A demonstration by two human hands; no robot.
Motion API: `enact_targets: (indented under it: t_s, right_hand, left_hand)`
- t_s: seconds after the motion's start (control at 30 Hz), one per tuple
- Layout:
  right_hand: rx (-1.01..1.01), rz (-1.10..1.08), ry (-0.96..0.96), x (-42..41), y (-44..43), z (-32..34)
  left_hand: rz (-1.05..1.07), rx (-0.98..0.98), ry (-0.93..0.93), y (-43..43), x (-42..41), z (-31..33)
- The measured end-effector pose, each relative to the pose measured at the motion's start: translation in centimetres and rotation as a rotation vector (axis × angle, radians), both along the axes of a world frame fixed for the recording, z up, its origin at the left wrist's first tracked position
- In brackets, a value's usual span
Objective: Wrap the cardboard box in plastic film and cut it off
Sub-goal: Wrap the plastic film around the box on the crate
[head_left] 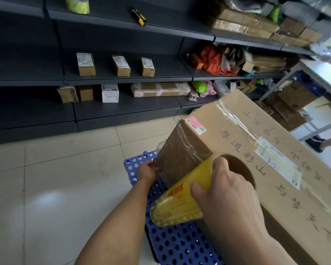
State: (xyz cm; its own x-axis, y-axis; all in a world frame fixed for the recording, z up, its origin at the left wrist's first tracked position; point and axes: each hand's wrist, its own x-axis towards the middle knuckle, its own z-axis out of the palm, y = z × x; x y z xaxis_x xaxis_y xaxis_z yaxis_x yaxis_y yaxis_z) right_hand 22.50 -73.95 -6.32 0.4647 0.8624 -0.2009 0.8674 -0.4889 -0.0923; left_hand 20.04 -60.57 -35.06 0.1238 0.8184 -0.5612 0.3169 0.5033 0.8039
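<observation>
Two hands: right [225, 190] grips film roll [180, 199]; left [146, 169] apparently pinches film on cardboard box [237, 131].

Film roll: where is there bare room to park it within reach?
The tiled floor left of the blue perforated pallet is bare. The top shelf between the tape roll and utility knife is open. The right-hand shelves are crammed with parcels, and the cardboard box covers most of the pallet.

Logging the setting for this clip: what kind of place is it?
Probably a parcel depot or stockroom: dark shelving holding labelled parcels, a large cardboard box on a blue perforated pallet, and a utility knife.
</observation>
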Motion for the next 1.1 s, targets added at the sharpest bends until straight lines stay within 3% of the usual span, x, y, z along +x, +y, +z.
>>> enact_targets:
  t_s: [0.17, 0.4, 0.6, 0.83, 1.1]
  right_hand:
    - [0.017, -0.019, -0.021, -0.4, 0.5, -0.2]
    - [-0.006, -0.017, -0.017, -0.4, 1.2, -0.1]
    - [-0.020, -0.018, 0.007, -0.3, 1.1, 0.1]
    - [-0.018, 0.013, -0.033, 0.0, 1.2, -0.3]
    - [0.016, 0.010, -0.017, 0.1, 1.2, -0.6]
  left_hand:
    - [0.012, 0.008, 0.070, 0.6, 0.1, -1.7]
    - [0.315, -0.172, -0.074, 2.2, -0.7, -1.4]
    - [0.394, -0.111, -0.091, 3.8, 0.0, -0.6]
    - [0.279, -0.087, 0.004, 5.0, 1.3, -1.5]
    - [0.132, -0.080, -0.169, 3.2, 0.1, -0.6]
